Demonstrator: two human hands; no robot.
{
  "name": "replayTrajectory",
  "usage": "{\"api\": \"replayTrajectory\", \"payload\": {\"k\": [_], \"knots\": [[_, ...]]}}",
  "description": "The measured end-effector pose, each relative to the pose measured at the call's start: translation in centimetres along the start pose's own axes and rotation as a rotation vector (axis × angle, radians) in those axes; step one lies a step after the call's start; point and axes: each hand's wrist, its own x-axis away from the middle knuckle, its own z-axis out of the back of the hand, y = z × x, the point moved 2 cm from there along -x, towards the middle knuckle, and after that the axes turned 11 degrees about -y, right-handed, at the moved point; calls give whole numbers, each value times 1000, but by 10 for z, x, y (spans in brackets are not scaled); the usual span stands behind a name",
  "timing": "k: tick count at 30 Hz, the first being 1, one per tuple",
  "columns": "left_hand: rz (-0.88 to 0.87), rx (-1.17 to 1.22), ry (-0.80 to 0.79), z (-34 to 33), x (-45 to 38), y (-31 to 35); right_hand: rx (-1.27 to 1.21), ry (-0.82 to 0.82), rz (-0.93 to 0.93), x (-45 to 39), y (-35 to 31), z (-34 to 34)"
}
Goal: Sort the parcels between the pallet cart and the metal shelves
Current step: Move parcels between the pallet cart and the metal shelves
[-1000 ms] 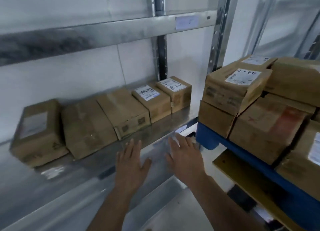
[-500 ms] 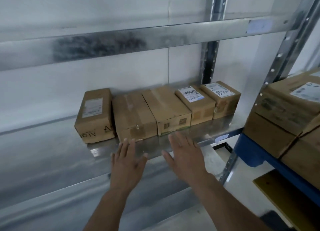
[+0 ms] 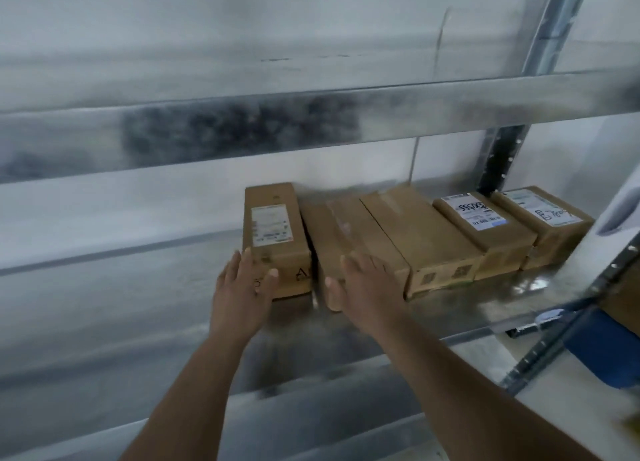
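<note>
Five brown parcels in a row along the back of the metal shelf (image 3: 104,308), long sides together, presumably to keep the front of the deck free for more. Just ahead of the left hand (image 3: 242,292): the end parcel (image 3: 273,239), standing a little taller than the rest, white label up. Left hand spread, fingers straight, thumb across the front lower corner, apparently touching the cardboard (blur hides the exact contact). Just ahead of the right hand (image 3: 367,291): the second parcel (image 3: 353,242), plain and taped; fingers straight over its top front edge, thumb down the front face. Neither hand gripping. A narrow dark gap between these two parcels, so probably a squaring-up or a push back toward the wall. Further right of the right hand: a third plain parcel (image 3: 419,235), then two labelled parcels (image 3: 485,230) with handwriting. Far right, beyond the upright: a sliver of the blue pallet cart (image 3: 602,349), well apart from both hands.
</note>
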Motion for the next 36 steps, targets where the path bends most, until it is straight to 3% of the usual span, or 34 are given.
{"api": "replayTrajectory", "payload": {"k": [7,11,16,20,27,31,36], "knots": [[80,55,-191,19,-59,-25,5,-21,-83,-66,-41,-6],[72,220,-325,18,-75,-32,-5,-9,-130,-84,-58,-10],[150,305,-215,27,-68,-52,-139,-1,-126,-78,-81,-12],[158,266,-137,38,-36,-74,-384,-20,-150,-58,-97,-24],[209,670,-254,45,10,-85,-946,-264,-145,-28,-92,-30],[115,761,-365,47,37,-80,-924,-332,35,-6,-94,-27],[-6,694,-325,44,77,-69,-890,-333,81,31,-94,-27]]}}
